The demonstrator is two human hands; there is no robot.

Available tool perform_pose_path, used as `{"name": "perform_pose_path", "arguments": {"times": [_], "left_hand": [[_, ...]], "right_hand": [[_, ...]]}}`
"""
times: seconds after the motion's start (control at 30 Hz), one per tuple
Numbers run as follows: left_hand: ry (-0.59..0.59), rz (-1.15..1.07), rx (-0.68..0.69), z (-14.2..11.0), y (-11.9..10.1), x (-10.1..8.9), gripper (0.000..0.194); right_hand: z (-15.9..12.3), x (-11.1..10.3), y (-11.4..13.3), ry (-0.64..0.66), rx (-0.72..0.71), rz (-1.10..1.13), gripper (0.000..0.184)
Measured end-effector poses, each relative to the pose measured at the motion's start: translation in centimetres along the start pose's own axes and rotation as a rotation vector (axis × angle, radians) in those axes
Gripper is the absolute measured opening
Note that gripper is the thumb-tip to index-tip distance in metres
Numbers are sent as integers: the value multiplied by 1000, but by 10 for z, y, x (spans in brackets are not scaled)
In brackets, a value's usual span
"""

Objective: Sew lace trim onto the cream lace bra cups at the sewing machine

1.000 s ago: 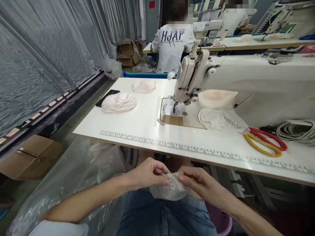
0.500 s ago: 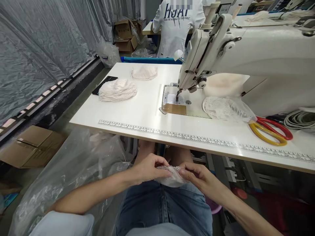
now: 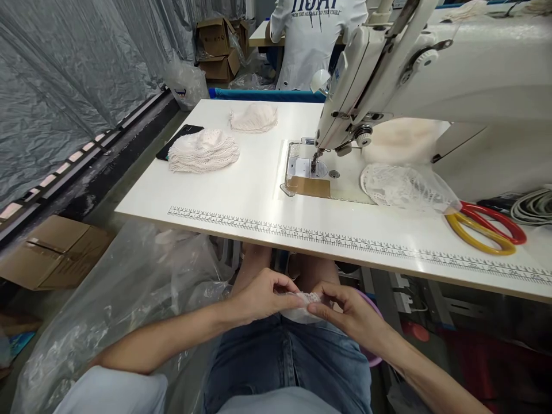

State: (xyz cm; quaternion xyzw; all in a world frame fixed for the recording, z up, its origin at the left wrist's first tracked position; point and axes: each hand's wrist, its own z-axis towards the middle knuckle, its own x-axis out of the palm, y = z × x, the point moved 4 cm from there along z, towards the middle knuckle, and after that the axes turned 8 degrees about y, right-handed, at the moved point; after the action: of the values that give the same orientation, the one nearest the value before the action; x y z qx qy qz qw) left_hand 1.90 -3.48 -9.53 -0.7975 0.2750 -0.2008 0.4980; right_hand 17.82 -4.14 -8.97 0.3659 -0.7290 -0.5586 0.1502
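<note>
Over my lap, below the table edge, both hands pinch a small white lace piece (image 3: pixel 302 302). My left hand (image 3: pixel 263 298) grips its left side with closed fingers. My right hand (image 3: pixel 345 313) pinches its right side. The lace is bunched between my thumbs and partly hidden by them. On the white table (image 3: pixel 241 195) above stand a white sewing machine (image 3: pixel 431 86), a stack of lace pieces (image 3: pixel 202 150), a second smaller pile (image 3: pixel 253 117) and a clear bag of lace (image 3: pixel 405 187).
Red and yellow scissors (image 3: pixel 487 227) and coiled cables (image 3: pixel 535 206) lie at the table's right. A large clear plastic bag (image 3: pixel 125 299) sits at my left, a cardboard box (image 3: pixel 52 253) beyond it. A person in a white shirt (image 3: pixel 317 34) sits behind the table.
My view has tilted down and closer to the table. My hands have gathered the lace piece tighter between them, so less of it shows below my fingers.
</note>
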Motion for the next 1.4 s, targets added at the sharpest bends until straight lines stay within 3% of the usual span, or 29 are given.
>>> {"name": "perform_pose_path", "arguments": {"times": [0.23, 0.53, 1.0, 1.4], "left_hand": [[9, 3, -15, -1, -8, 2, 24], [-15, -10, -53, -3, -10, 4, 15], [-18, -50, -101, 1, 2, 2, 22], [-30, 119, -46, -2, -6, 2, 18]], "right_hand": [[-5, -1, 0, -92, -57, -91, 19], [-6, 2, -8, -114, -61, -149, 14], [-4, 5, -4, -75, -250, -124, 16], [-4, 5, -2, -59, -220, -90, 17]]}}
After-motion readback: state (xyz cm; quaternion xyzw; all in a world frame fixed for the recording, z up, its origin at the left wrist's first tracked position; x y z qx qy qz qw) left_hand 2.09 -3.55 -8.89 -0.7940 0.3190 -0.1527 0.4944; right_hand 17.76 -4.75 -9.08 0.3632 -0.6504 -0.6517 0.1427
